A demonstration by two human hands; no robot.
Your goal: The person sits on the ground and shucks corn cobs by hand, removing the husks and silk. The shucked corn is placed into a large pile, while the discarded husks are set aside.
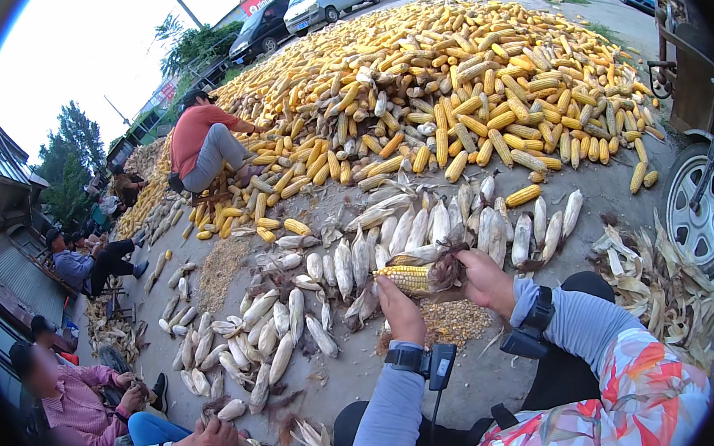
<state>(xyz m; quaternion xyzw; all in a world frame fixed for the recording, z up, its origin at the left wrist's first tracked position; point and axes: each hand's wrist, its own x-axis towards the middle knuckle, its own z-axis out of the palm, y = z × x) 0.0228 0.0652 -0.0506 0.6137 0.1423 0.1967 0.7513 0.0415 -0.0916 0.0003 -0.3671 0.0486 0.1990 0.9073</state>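
Note:
An ear of corn point(405, 279) lies between my two hands, its yellow kernels bared on the left part. Brown silk and dry husk point(445, 275) bunch at its right end. My left hand point(398, 307) grips the bare end from below. At the other end, my right hand point(485, 279) is closed on the husk and silk. Unhusked ears point(436, 222) with pale dry husks lie in a row just beyond the held ear. Loose kernels point(455, 324) are scattered on the ground below my hands.
A large heap of husked corn point(446, 75) rises ahead. More unhusked ears point(265, 333) lie to the left, stripped husks point(662, 292) to the right beside a wheel point(700, 209). A person in red point(203, 141) sits by the heap; others sit along the left, one handling an ear point(230, 412).

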